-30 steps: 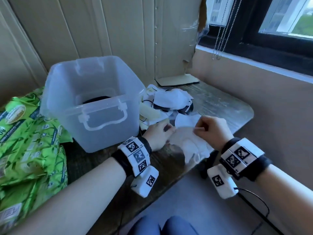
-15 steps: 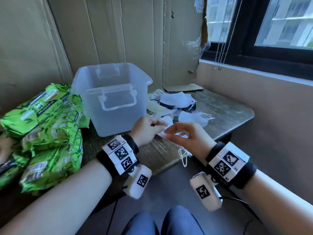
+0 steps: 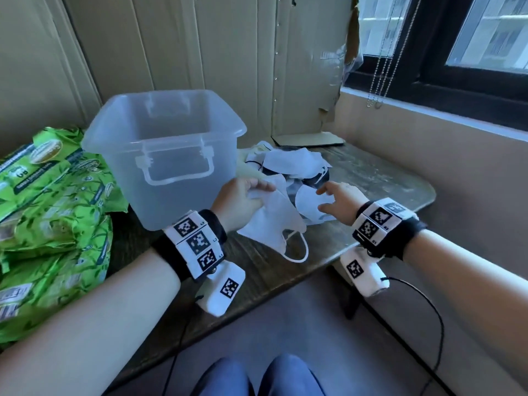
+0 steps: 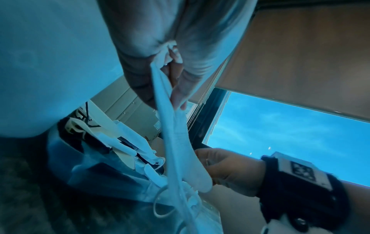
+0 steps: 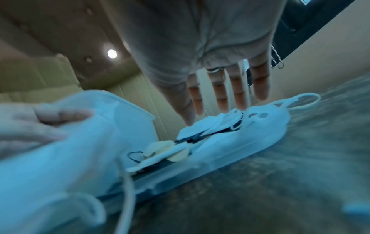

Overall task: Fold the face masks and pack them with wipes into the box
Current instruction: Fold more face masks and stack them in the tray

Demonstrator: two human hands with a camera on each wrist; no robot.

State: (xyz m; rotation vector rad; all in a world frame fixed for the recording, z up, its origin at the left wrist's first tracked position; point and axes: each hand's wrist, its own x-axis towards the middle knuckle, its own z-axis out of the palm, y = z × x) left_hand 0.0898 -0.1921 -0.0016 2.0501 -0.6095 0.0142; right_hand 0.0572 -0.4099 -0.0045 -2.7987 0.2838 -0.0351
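Since half a second ago the folded white fabric face mask [image 3: 274, 221] has been left to the left hand [image 3: 243, 204] alone, beside the translucent plastic box [image 3: 171, 167], whose contents cannot be told; the right hand [image 3: 340, 201] is spread over the mask pile [image 3: 294, 164]. From the left wrist, the mask [image 4: 174, 142] is seen pinched at its fold, limp and light; from the right wrist, straight fingers [image 5: 240, 95] hover above the pile.

Wipes [image 3: 54, 201] left of box [image 3: 163, 155]
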